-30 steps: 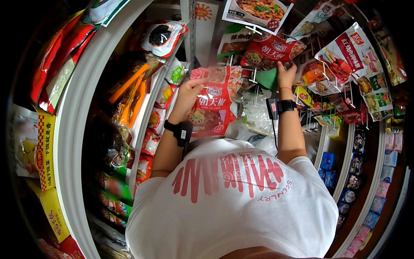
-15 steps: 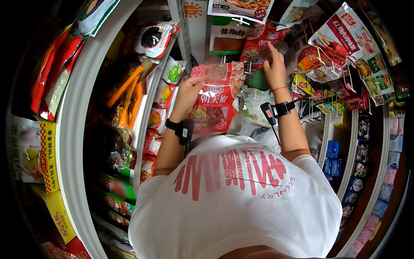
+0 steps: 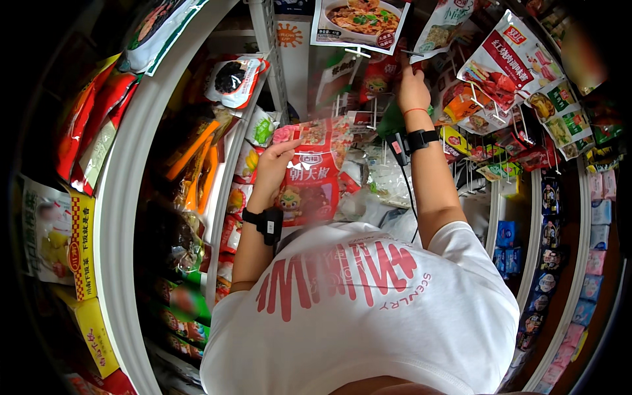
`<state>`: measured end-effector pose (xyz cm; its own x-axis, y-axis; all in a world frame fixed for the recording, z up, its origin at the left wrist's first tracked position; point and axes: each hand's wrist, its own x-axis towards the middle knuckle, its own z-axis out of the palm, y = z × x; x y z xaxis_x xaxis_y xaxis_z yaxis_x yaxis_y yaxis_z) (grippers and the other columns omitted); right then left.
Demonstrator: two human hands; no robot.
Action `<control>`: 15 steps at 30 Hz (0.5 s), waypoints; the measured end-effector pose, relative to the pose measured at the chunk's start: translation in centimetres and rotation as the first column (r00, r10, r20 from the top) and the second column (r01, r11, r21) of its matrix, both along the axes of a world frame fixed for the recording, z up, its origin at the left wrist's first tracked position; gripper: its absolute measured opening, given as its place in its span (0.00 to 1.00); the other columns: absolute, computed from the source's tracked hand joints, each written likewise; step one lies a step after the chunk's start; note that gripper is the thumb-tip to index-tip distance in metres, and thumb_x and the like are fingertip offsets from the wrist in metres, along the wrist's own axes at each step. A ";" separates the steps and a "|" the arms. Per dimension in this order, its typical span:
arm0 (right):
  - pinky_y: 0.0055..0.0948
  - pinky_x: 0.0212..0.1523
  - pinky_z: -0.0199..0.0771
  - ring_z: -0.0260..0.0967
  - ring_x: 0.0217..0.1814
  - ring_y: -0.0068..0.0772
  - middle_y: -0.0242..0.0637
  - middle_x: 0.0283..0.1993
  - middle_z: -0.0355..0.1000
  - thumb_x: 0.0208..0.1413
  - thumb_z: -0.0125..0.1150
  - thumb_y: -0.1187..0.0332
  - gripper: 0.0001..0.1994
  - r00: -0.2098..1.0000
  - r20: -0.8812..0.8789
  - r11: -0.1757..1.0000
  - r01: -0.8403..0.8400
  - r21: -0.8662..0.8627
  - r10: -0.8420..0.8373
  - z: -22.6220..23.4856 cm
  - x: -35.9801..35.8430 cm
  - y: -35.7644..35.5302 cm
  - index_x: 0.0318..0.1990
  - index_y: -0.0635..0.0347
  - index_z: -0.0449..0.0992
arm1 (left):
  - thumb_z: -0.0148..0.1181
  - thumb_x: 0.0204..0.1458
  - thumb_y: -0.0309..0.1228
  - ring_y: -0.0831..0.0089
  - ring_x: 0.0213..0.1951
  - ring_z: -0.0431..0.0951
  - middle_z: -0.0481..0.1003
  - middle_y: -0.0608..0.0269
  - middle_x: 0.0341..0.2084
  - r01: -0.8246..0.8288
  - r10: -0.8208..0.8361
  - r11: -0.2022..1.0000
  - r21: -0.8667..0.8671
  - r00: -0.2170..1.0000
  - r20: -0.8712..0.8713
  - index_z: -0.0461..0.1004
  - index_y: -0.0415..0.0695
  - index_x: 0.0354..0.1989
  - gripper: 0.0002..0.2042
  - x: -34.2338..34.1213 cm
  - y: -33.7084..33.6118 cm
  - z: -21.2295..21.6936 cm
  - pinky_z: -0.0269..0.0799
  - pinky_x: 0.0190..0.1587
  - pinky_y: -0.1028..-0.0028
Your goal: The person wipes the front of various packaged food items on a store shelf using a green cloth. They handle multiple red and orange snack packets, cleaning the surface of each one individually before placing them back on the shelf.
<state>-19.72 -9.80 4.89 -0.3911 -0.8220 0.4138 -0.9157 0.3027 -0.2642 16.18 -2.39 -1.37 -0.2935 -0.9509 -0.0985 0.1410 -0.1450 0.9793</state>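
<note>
While left hand point(image 3: 275, 168) grips the red packets point(image 3: 309, 178) | right hand point(image 3: 411, 85) reaches to the peg hooks point(image 3: 368, 118), grip unclear — steady the hook, feed holes squarely.

Clothing: white short-sleeved T-shirt point(image 3: 368, 316), pink block lettering across the chest, a smaller curved line of pink print beside it. Just below the left hand point(image 3: 273, 168): black wrist strap carrying a small black box point(image 3: 266, 222). Just below the right hand point(image 3: 411, 92): thin red cord point(image 3: 415, 111), then a black strap with box point(image 3: 411, 141); a thin black cable point(image 3: 409, 197) runs from it down the forearm.
</note>
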 end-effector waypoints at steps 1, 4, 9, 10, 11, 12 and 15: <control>0.50 0.35 0.72 0.69 0.38 0.62 0.54 0.46 0.64 0.48 0.56 0.72 0.40 0.999 -0.029 0.999 -0.037 -0.007 0.036 0.7 1.0 0.6 0.67 0.29 0.47 | 0.50 0.56 0.23 0.81 0.37 0.75 0.76 0.61 0.41 -0.006 0.006 1.000 -0.003 1.000 -0.001 0.75 0.36 0.47 0.12 0.1 0.0 -0.1 0.72 0.41 0.81; 0.44 0.41 0.71 0.70 0.41 0.57 0.49 0.42 0.68 0.49 0.57 0.72 0.31 0.977 0.000 0.972 -0.212 -0.105 0.213 -0.8 1.4 3.5 0.63 0.42 0.60 | 0.50 0.56 0.22 0.81 0.38 0.75 0.76 0.62 0.41 0.038 -0.037 0.999 0.027 0.999 -0.025 0.75 0.35 0.48 0.12 -0.4 0.0 0.7 0.71 0.42 0.82; 0.33 0.52 0.68 0.71 0.51 0.42 0.47 0.48 0.74 0.56 0.55 0.60 0.17 0.740 0.561 0.896 -0.445 -0.006 0.371 -2.3 3.0 9.8 0.48 0.61 0.76 | 0.50 0.56 0.22 0.79 0.39 0.75 0.76 0.59 0.42 0.100 -0.098 0.995 0.029 0.993 -0.066 0.74 0.34 0.48 0.13 -1.4 -0.8 0.1 0.72 0.44 0.80; 0.32 0.51 0.68 0.72 0.50 0.40 0.46 0.47 0.74 0.58 0.54 0.59 0.18 0.670 0.658 0.897 -0.441 -0.021 0.345 -3.3 2.8 11.0 0.48 0.63 0.75 | 0.50 0.57 0.22 0.78 0.40 0.76 0.76 0.58 0.42 0.121 -0.115 0.991 0.054 0.989 -0.093 0.74 0.34 0.48 0.13 -1.8 -1.0 0.5 0.72 0.44 0.79; 0.31 0.51 0.68 0.72 0.48 0.38 0.45 0.46 0.75 0.59 0.54 0.57 0.19 0.591 0.743 0.902 -0.431 -0.038 0.314 -3.6 3.1 12.2 0.48 0.64 0.75 | 0.50 0.57 0.22 0.77 0.40 0.76 0.76 0.58 0.42 0.147 -0.138 0.986 0.078 0.983 -0.121 0.74 0.34 0.48 0.13 -2.3 -1.2 0.8 0.73 0.45 0.79; 0.21 0.50 0.64 0.66 0.45 0.20 0.31 0.42 0.74 0.62 0.52 0.61 0.18 0.498 0.818 0.880 -0.474 -0.022 0.288 -3.5 3.1 13.4 0.52 0.66 0.73 | 0.50 0.57 0.22 0.76 0.40 0.76 0.76 0.56 0.43 0.183 -0.167 0.978 0.098 0.974 -0.151 0.73 0.33 0.48 0.13 -2.7 -1.5 0.9 0.74 0.44 0.78; 0.30 0.55 0.65 0.67 0.55 0.31 0.44 0.53 0.71 0.59 0.54 0.56 0.23 0.507 0.806 0.870 -0.492 -0.021 0.306 -3.9 3.7 15.8 0.55 0.65 0.69 | 0.50 0.57 0.22 0.76 0.39 0.77 0.75 0.55 0.44 0.279 -0.247 0.955 0.100 0.936 -0.251 0.72 0.33 0.49 0.13 -4.0 -1.8 1.3 0.75 0.44 0.78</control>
